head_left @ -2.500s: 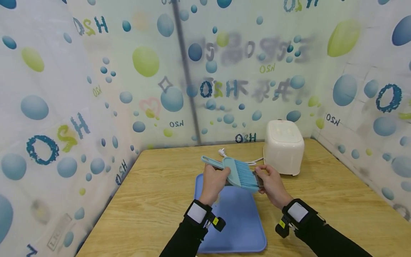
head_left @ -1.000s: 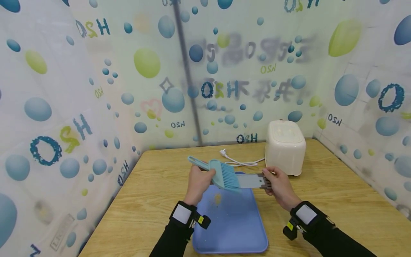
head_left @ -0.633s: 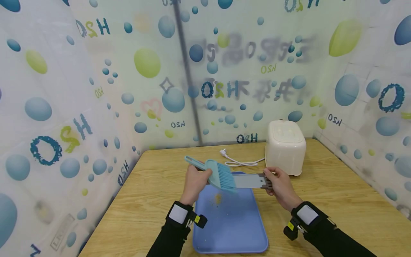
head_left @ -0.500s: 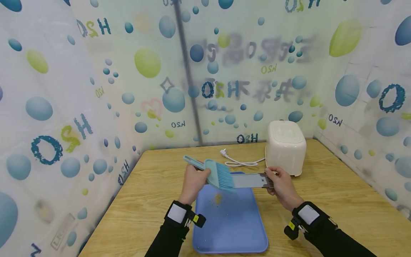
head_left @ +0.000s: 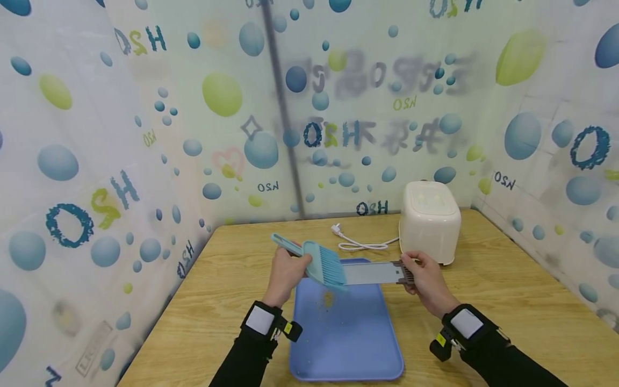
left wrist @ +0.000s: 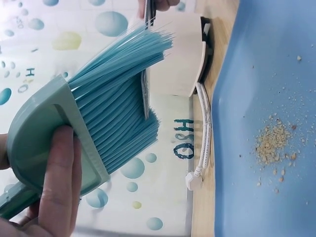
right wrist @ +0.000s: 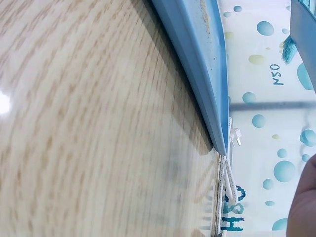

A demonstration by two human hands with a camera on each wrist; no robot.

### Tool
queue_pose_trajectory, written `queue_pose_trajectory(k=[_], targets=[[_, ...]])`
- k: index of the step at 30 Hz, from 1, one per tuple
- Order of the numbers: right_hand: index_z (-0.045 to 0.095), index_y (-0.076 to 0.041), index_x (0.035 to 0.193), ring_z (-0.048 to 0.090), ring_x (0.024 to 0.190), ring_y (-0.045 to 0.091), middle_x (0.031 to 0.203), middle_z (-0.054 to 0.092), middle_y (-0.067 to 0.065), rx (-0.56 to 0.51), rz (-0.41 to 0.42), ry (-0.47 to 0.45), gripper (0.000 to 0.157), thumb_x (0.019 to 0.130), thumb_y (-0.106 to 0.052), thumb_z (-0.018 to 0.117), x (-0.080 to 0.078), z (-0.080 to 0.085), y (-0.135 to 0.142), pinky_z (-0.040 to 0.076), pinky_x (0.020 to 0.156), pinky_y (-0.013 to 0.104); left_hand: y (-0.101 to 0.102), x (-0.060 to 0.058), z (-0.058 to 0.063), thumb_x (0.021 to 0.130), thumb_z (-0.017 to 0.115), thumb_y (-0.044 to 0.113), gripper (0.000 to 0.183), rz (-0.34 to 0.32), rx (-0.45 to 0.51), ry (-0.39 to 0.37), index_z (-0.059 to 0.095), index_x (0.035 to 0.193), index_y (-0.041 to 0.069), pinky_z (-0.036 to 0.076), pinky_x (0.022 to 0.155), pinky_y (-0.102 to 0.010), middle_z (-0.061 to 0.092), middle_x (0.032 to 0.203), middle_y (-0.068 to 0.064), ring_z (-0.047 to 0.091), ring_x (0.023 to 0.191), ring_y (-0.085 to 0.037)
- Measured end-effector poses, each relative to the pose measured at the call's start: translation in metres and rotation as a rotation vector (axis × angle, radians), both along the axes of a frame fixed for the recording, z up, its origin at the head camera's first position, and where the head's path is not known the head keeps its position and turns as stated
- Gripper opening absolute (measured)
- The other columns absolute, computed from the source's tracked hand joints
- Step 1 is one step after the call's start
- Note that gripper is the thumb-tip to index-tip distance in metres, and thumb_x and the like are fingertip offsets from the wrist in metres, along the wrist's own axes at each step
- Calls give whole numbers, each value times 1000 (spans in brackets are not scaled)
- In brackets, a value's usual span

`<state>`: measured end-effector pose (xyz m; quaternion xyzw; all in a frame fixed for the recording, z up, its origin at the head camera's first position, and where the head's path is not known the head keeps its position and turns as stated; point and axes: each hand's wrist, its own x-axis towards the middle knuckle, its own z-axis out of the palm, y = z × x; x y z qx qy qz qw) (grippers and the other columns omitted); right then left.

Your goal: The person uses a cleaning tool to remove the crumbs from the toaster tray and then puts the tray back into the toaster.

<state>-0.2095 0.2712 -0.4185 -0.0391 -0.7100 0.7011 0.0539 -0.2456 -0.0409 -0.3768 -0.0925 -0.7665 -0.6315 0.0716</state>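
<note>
My left hand (head_left: 285, 274) grips a light-blue hand brush (head_left: 315, 260) near the base of its handle, bristles pointing right. My right hand (head_left: 427, 279) pinches the brown ridged end of a flat grey metal crumb tray (head_left: 369, 273), held level above the blue serving tray (head_left: 348, 338). The bristles (left wrist: 116, 108) lie across the crumb tray's left end; in the left wrist view its thin edge sits among them, parting them. A small heap of tan crumbs (left wrist: 273, 143) and scattered bits lie on the serving tray. Only part of the right hand shows in the right wrist view.
A cream toaster (head_left: 430, 220) stands behind my right hand. Its coiled white cord (head_left: 362, 246) and plug (head_left: 336, 230) lie at the back of the wooden table (head_left: 232, 306). Patterned curtains (head_left: 184, 161) enclose the table on the back and both sides.
The brush first covered most of the crumb tray close to the right hand, then slid left along it, exposing the metal. The right hand shifted slightly right. The crumb heap came into view.
</note>
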Motion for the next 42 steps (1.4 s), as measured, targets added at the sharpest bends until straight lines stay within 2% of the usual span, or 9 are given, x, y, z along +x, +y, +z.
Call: queue_pose_trajectory(k=[7,15,23,31,37,42], targets=[[41,2,132,52,59,10,87,62,7,5,7,11,41,109,-31,46,-1,-3,5,41,49,22,-4,0,2,88,65,6,24,4,9,3,54,109,-1,62,62,-34,62,104,-18,72,76,-22],[44,0,127,51,59,10,84,59,2,-2,-3,8,35,109,-30,47,1,-7,8,40,49,22,-9,1,-1,89,65,5,26,17,26,11,51,110,-3,62,62,-33,61,104,-19,72,76,-22],[38,5,134,52,60,10,84,59,1,19,-17,9,43,110,-30,44,2,-10,13,40,50,22,-15,1,-3,89,63,3,24,42,65,25,52,110,-3,62,62,-33,62,102,-19,71,75,-22],[39,4,132,53,61,10,83,61,0,1,-35,-10,38,110,-27,43,0,-10,13,41,50,23,-20,-2,-6,94,61,3,27,12,184,15,47,117,-3,62,67,-36,56,110,-22,72,86,-28],[40,3,131,53,60,9,83,60,0,-9,-41,-12,36,110,-26,43,-1,-9,13,42,50,22,-26,-2,-5,102,61,12,28,-18,284,-19,46,120,-2,62,71,-35,54,109,-19,71,79,-22],[39,4,132,52,60,9,83,59,0,-2,-43,-11,39,110,-28,43,-1,-8,13,42,50,22,-31,-2,0,100,65,12,27,-23,394,17,48,115,-2,62,76,-36,57,102,-17,72,75,-20]])
